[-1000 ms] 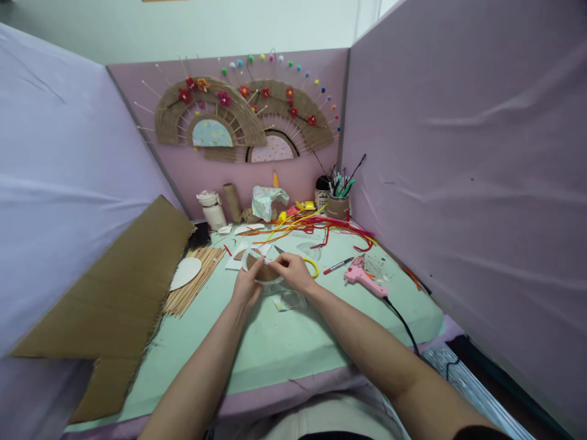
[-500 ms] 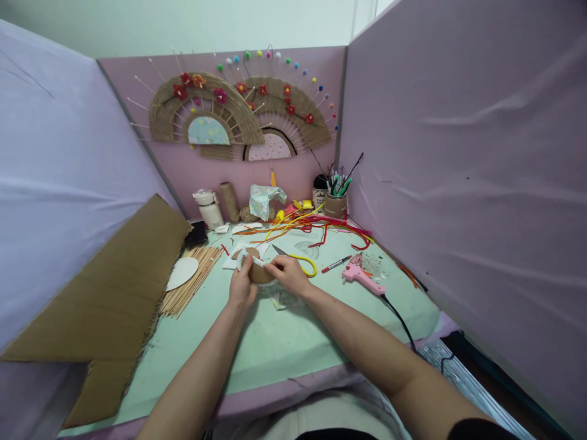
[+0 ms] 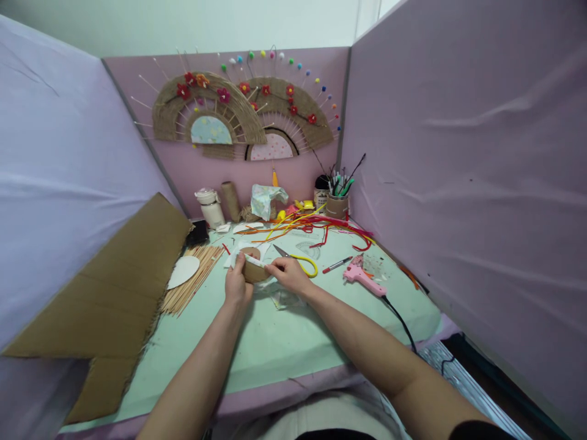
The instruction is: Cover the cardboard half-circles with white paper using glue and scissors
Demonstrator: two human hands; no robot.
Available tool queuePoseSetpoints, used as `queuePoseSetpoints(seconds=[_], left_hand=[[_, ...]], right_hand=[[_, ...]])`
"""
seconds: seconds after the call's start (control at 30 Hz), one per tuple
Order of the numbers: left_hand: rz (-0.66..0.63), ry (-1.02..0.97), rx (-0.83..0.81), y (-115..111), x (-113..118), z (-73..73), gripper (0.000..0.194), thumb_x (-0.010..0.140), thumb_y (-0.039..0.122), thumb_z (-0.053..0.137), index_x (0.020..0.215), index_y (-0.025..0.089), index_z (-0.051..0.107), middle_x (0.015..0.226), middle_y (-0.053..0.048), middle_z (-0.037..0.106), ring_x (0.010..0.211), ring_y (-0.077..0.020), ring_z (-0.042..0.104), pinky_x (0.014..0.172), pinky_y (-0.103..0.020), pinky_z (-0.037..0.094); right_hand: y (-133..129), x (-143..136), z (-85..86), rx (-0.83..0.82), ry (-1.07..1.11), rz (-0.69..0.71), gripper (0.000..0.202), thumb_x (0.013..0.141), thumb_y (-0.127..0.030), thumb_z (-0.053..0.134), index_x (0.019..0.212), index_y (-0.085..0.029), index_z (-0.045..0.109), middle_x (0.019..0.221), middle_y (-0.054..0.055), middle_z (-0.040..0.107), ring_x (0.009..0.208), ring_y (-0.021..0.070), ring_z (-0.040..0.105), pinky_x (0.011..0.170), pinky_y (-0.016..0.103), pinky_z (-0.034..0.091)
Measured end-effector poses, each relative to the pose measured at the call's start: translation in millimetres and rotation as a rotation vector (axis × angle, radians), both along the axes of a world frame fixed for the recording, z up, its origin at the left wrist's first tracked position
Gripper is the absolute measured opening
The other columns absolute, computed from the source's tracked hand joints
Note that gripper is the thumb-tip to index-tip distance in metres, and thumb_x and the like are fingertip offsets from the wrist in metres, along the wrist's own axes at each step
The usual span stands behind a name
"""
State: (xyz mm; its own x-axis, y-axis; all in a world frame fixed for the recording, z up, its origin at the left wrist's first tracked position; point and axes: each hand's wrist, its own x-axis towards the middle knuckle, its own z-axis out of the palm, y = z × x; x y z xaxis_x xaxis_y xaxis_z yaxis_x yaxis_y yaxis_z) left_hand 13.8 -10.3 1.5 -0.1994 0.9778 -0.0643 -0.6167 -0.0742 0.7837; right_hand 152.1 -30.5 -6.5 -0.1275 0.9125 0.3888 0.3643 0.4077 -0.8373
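Note:
A brown cardboard half-disc with pale patterned fabric along its upper edge is held above the table. My left hand grips its left end, thumb on top. At the right end, the fingers of my right hand are pinched on the edge of the piece. Behind it lie white paper and a smaller brown cardboard piece. Scissors with yellow handles rest just beyond my right hand. Fabric scraps lie beneath and in front of the held piece.
Wooden sticks and a white oval lie left, beside a large cardboard sheet. A pink glue gun with a black cord and a pen are right. Colourful strips, a jar and a pen pot stand behind.
My left hand has shifted slightly left with its end of the cardboard, and the fabric edge now lies straighter between my hands. The whole view has shifted slightly.

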Motion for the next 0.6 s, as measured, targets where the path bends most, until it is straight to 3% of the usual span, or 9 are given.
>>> queuePoseSetpoints(seconds=[0.3, 0.47, 0.6], left_hand=[[0.015, -0.006, -0.026, -2, 1, 4.8, 0.026, 0.073, 0.036, 0.069, 0.080, 0.011, 0.067, 0.073, -0.004, 0.068, 0.063, -0.0139, 0.063, 0.060, -0.023, 0.049], [-0.237, -0.058, -0.067, -8, 1, 14.7, 0.026, 0.077, 0.030, 0.066, 0.099, 0.016, 0.066, 0.086, -0.005, 0.070, 0.073, -0.0166, 0.066, 0.065, -0.028, 0.054], [-0.339, 0.000, -0.104, -12, 0, 16.2, 0.025, 0.073, 0.017, 0.069, 0.097, 0.015, 0.064, 0.089, -0.007, 0.070, 0.076, -0.0183, 0.067, 0.066, -0.029, 0.056]], right_hand=[[1, 0, -0.1, -0.025, 0.064, -0.017, 0.029, 0.080, -0.038, 0.054, 0.066, -0.015, 0.065, 0.062, -0.001, 0.059, 0.061, 0.0107, 0.049, 0.058, 0.021, 0.035], [6, 5, -1.9, -0.038, 0.152, -0.083, 0.029, 0.079, -0.039, 0.054, 0.065, -0.015, 0.063, 0.061, -0.002, 0.055, 0.060, 0.0109, 0.046, 0.057, 0.021, 0.034], [10, 7, -4.3, -0.073, 0.220, -0.100, 0.033, 0.079, -0.044, 0.053, 0.065, -0.015, 0.061, 0.059, -0.002, 0.051, 0.058, 0.0108, 0.043, 0.054, 0.022, 0.032]])
